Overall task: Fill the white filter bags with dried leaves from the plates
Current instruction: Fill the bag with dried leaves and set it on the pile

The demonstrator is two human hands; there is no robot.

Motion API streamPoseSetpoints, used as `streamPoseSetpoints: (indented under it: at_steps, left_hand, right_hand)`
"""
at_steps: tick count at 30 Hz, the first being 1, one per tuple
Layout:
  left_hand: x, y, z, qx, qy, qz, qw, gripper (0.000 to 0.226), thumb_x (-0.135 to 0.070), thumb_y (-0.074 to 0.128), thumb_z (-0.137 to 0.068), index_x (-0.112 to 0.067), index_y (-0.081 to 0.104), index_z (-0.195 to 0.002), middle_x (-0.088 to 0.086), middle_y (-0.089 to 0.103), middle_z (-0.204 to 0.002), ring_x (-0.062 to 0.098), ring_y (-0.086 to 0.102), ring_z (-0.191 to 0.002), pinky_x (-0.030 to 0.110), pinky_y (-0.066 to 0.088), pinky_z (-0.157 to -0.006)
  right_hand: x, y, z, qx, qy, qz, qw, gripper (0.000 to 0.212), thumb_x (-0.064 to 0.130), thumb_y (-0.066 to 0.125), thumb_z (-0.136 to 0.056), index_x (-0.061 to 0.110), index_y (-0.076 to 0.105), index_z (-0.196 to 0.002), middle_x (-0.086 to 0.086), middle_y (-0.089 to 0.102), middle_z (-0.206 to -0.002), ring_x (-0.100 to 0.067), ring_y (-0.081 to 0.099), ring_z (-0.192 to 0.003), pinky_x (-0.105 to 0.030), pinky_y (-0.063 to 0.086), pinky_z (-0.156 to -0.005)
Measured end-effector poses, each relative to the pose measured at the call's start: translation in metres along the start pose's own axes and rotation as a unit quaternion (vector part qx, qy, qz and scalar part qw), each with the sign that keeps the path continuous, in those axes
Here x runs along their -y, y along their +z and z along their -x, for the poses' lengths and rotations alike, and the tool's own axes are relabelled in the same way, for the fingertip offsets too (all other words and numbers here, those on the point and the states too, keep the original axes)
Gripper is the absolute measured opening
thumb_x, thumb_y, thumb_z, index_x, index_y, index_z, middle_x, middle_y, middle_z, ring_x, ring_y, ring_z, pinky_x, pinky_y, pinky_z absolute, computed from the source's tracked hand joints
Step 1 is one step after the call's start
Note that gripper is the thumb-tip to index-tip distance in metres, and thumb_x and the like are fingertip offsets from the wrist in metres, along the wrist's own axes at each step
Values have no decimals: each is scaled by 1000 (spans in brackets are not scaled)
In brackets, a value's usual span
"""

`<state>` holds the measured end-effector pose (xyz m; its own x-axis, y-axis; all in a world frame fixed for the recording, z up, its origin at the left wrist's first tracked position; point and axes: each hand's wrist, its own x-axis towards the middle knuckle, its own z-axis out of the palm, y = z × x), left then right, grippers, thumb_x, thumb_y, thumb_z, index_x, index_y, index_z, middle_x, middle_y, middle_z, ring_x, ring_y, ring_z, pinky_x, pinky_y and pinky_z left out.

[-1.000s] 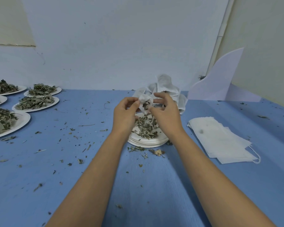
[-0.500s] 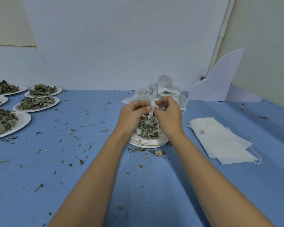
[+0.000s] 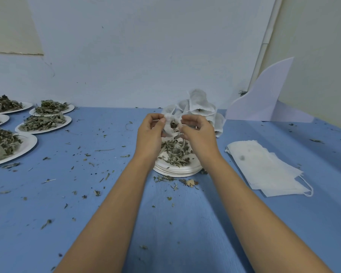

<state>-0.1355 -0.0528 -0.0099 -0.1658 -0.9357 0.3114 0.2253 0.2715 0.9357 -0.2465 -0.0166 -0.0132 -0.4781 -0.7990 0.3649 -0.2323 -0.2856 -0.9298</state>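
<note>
Head view

- Reference: a stack of white plates sits on the blue table, near the middle of the view. All positions below are given relative to this stack.
- Dried leaves: a loose heap lies on the top plate of the stack.
- Filter bag: a crumpled white bag, held in the air directly above the stack. Its mouth is gathered, and dark leaf material shows at the opening.
- Left hand: above the left edge of the stack. Thumb and fingers are curled and pinch the left side of the filter bag.
- Right hand: above the right edge of the stack. Its curled fingers pinch the right side of the same bag. The two hands are close together, with only the bag between them.
- Filled bags: a heap of white bags lies just behind the stack, near the wall.
- Flat bags: a pile of flat white bags lies to the right of the stack, apart from it. A drawstring loop shows at its near right corner.
- Leaf plates: five more plates heaped with dried leaves sit well to the left of the stack.
- Leaf fragments: scattered on the table just in front of the stack and further to its left.
- White sheet: leans against the wall behind and to the right of the stack.
</note>
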Motion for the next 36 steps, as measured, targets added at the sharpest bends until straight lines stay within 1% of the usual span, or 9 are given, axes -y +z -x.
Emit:
streamPoseSetpoints:
  at_steps: [3, 6, 14, 17, 20, 26, 29, 32, 36]
  left_hand:
    - [-1, 0, 1, 6, -12, 15, 1000, 17, -12, 51, -96, -23, 55, -84, -4, 60, -82, -6, 58, -54, 8, 43, -51]
    - [-2, 0, 3, 47, -16, 41, 998, 17, -6, 51, -95, -17, 56, -83, 4, 62, -83, -2, 61, -57, 11, 47, -55]
    - [-5, 5, 9, 145, -25, 65, 987, 18, 1, 52, -91, -12, 61, -81, -8, 67, -68, 2, 64, -63, 15, 51, -61]
    - [-7, 5, 7, 119, -35, 62, 990, 19, -3, 53, -92, -16, 61, -81, -9, 65, -69, 0, 61, -62, 12, 48, -59]
    - [-5, 3, 6, 68, -27, 32, 997, 16, -11, 52, -94, -22, 58, -84, -7, 61, -78, -3, 57, -58, 10, 41, -50]
    - [-3, -3, 2, 71, -36, 73, 994, 14, -13, 52, -96, -23, 58, -88, 0, 63, -91, 7, 61, -73, 16, 48, -61]
    - [-1, -2, 1, 91, -55, 116, 988, 13, -9, 51, -96, -17, 58, -89, -1, 68, -85, 6, 67, -72, 18, 54, -66]
    - [-2, -3, -1, 75, -87, 174, 978, 16, -3, 48, -96, -12, 57, -86, -2, 69, -75, 7, 68, -69, 20, 54, -61]
    - [1, -3, -5, 29, -118, 203, 972, 13, -6, 45, -97, -9, 56, -91, 5, 62, -87, 14, 63, -79, 22, 55, -59]
  right_hand:
    - [0, -1, 0, 4, -2, 3, 1000, 25, 9, 65, -82, 26, 61, -100, 11, 64, -100, -12, 62, -103, -43, 52, -93]
    - [-1, -1, 1, -8, -14, 13, 1000, 10, 22, 69, -84, 28, 64, -91, 15, 63, -89, -11, 63, -97, -40, 53, -89]
    - [-4, -3, 1, -45, -33, 51, 997, 25, 7, 66, -80, 27, 54, -75, 15, 55, -78, 3, 51, -72, -16, 44, -65]
    - [-2, -2, 0, -56, -36, 43, 997, 23, 8, 67, -80, 27, 53, -80, 14, 56, -82, 3, 53, -76, -14, 45, -67]
    - [1, -2, -1, -32, -2, -10, 999, 19, 13, 65, -84, 25, 57, -96, 5, 61, -100, -10, 61, -95, -25, 52, -75]
    - [3, -5, -2, 4, 58, -58, 997, 21, 15, 56, -92, 20, 62, -111, 2, 65, -107, -11, 64, -96, -25, 54, -79]
    - [4, -4, 0, 22, 72, -81, 994, 17, 15, 58, -93, 15, 65, -109, -4, 69, -106, -14, 66, -97, -23, 56, -79]
    - [5, -5, 0, 17, 73, -92, 993, 14, 11, 55, -94, 13, 68, -98, -5, 71, -93, -13, 68, -83, -20, 57, -74]
    - [7, -6, 0, -6, 107, -134, 985, 16, 9, 57, -93, 16, 69, -85, -2, 70, -82, -13, 68, -75, -19, 56, -67]
